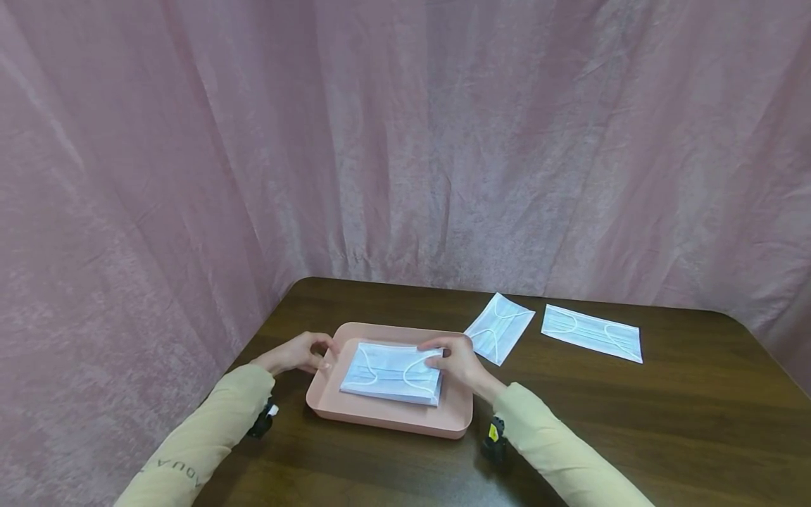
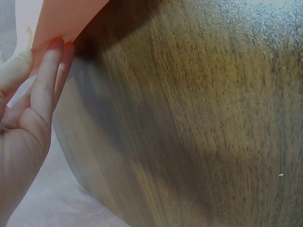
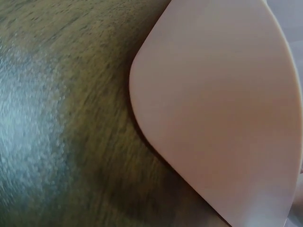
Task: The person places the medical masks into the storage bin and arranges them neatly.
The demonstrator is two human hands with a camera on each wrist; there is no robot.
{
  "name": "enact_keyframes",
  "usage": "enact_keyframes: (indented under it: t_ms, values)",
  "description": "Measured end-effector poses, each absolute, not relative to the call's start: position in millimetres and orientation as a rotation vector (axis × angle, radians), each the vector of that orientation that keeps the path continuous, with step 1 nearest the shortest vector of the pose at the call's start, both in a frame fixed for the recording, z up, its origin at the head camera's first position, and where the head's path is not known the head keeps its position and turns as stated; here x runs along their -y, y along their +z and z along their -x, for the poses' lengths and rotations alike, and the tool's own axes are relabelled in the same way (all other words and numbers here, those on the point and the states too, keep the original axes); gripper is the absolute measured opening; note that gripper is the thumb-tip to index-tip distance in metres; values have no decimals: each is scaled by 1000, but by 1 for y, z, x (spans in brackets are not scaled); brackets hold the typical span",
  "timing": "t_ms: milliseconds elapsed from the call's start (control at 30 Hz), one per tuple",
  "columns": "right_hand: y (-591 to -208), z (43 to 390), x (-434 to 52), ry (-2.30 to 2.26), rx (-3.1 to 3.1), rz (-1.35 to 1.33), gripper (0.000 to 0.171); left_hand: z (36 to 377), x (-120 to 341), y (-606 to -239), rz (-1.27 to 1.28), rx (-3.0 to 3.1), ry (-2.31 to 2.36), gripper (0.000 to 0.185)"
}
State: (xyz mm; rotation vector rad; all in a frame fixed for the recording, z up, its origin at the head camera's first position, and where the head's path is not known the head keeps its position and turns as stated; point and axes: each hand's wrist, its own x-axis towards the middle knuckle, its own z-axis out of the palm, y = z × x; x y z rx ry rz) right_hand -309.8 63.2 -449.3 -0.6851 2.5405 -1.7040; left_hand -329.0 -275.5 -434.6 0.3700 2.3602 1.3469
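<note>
A pink tray (image 1: 388,420) rests on the table, holding a small stack of light-blue face masks (image 1: 388,372) with white ear loops. My left hand (image 1: 299,353) grips the tray's left rim; in the left wrist view, thumb and fingers of that hand (image 2: 31,113) pinch the tray wall (image 2: 68,19) from both sides. At the stack's upper right corner, my right hand (image 1: 459,359) pinches the top mask between thumb and fingers. Only the tray's outer wall (image 3: 213,94) fills the right wrist view, with the hand almost wholly hidden there.
Two more face masks lie on the wooden table (image 1: 697,394): a slanted mask (image 1: 503,325) just behind my right hand and another mask (image 1: 592,334) farther right. A pink curtain (image 1: 405,155) hangs behind the table and on its left.
</note>
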Motion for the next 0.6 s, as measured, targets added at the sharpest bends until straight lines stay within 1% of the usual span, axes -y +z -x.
enact_keyframes:
  t_ms: [367,600]
  values:
    - [-447,313,-61,-1591,-2600,671,22,329,276,-435,-332,-2370,1335,33]
    - [-448,316,-61,-1455,-2701,776,25,328,276,-434,-341,-2369,1334,34]
